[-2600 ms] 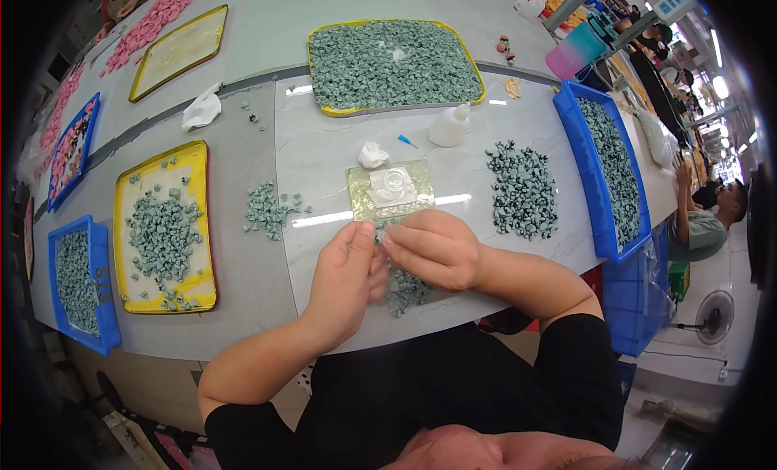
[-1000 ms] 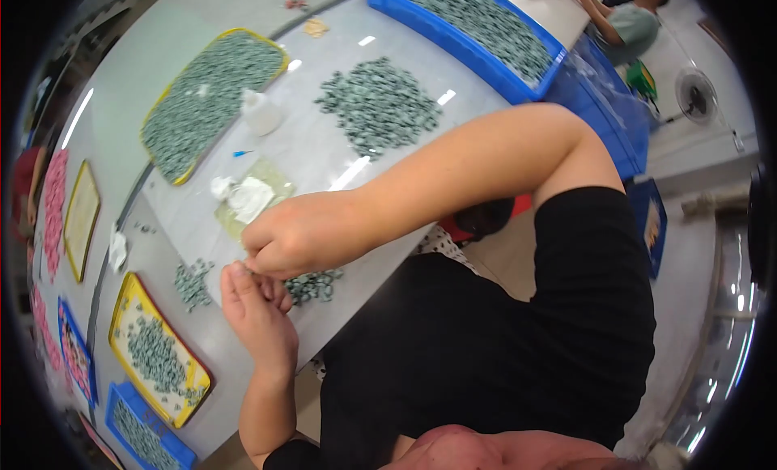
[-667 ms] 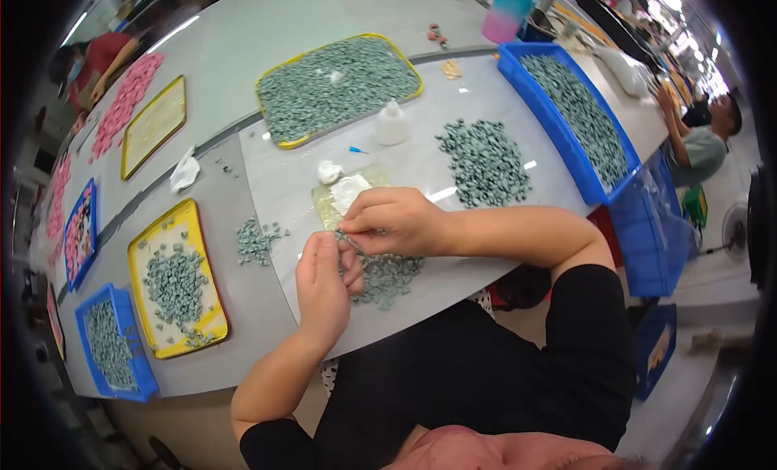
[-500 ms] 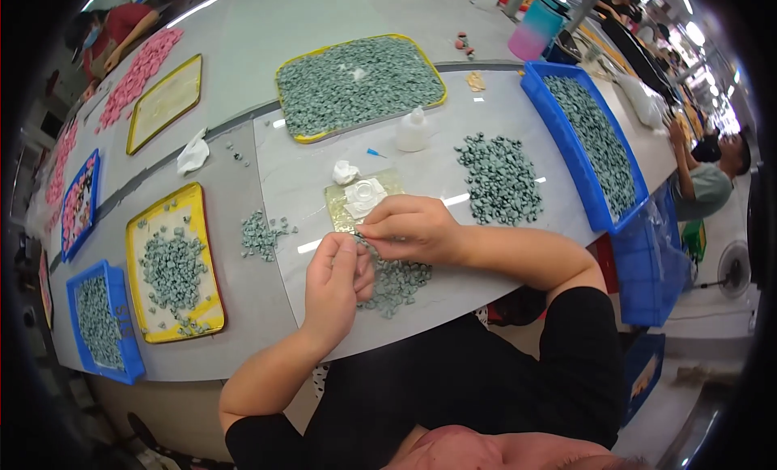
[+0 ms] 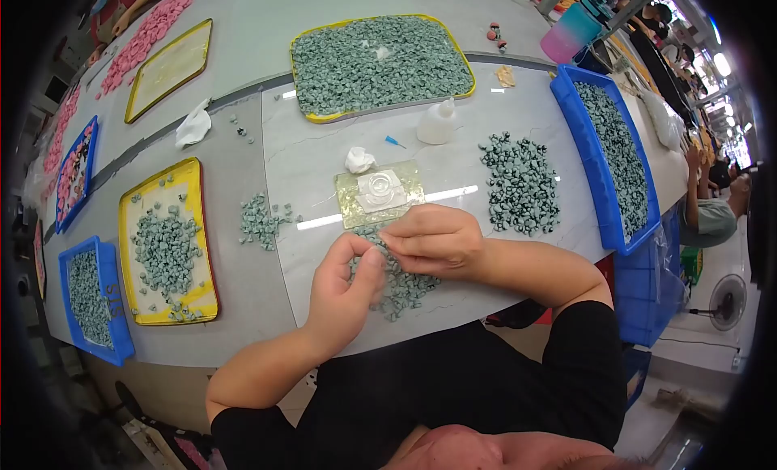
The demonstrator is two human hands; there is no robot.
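Both hands are raised over a heap of small grey-green pieces (image 5: 407,290) near the table's front edge. My left hand (image 5: 344,285) has its fingers curled in, with the thumb close to the index finger. Thumb and fingers of my right hand (image 5: 441,242) are pinched together right beside the left fingertips. Whatever either hand holds is too small or hidden to make out. Just beyond them lies a clear yellowish pad (image 5: 348,196) with a white piece bearing a round ring (image 5: 380,190) on it. A crumpled white tissue (image 5: 359,159) touches the pad's far side.
Behind stand a white squeeze bottle (image 5: 437,123), a blue needle tip (image 5: 394,141) and a full yellow-rimmed tray (image 5: 299,81). Another heap (image 5: 520,182) and a blue bin (image 5: 576,150) are right. Left are a small heap (image 5: 261,223), a yellow tray (image 5: 209,263) and a blue bin (image 5: 121,328).
The view has shifted slightly. Both hands have drawn back toward me from the pad, uncovering its near edge. The left thumb and fingers look slightly less tightly closed.
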